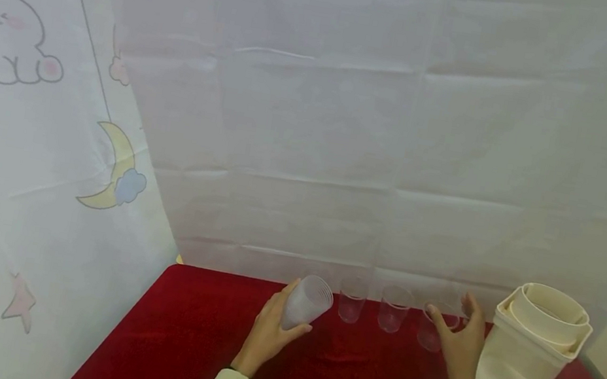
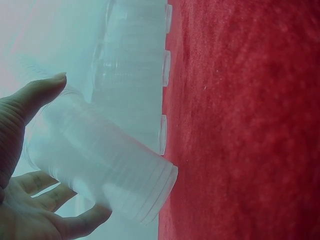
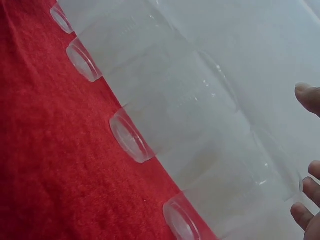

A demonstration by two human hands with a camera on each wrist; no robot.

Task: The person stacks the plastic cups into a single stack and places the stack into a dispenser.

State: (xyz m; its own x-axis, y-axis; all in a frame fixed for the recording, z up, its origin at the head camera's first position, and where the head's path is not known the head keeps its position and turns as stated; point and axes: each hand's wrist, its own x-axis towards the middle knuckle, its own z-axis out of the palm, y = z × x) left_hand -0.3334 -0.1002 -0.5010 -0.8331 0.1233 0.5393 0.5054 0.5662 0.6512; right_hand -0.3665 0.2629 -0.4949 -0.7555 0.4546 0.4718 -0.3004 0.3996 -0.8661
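My left hand (image 1: 267, 335) grips a nested stack of clear plastic cups (image 1: 304, 305), tilted with its open end up and to the right. In the left wrist view, the thumb and fingers lie round this stack (image 2: 102, 150). Single clear cups stand upright in a row to its right, among them a left cup (image 1: 352, 303) and a middle cup (image 1: 394, 311). My right hand (image 1: 462, 347) is at the right cup (image 1: 429, 334), thumb and fingers spread apart near its rim. The right wrist view shows several cup bases, including one base (image 3: 131, 134); whether the fingertips touch a cup I cannot tell.
A cream plastic bin (image 1: 515, 375) with a round container (image 1: 553, 308) in its top stands right of my right hand. Red cloth (image 1: 181, 322) covers the table. A pale fabric backdrop (image 1: 288, 213) rises right behind the cups.
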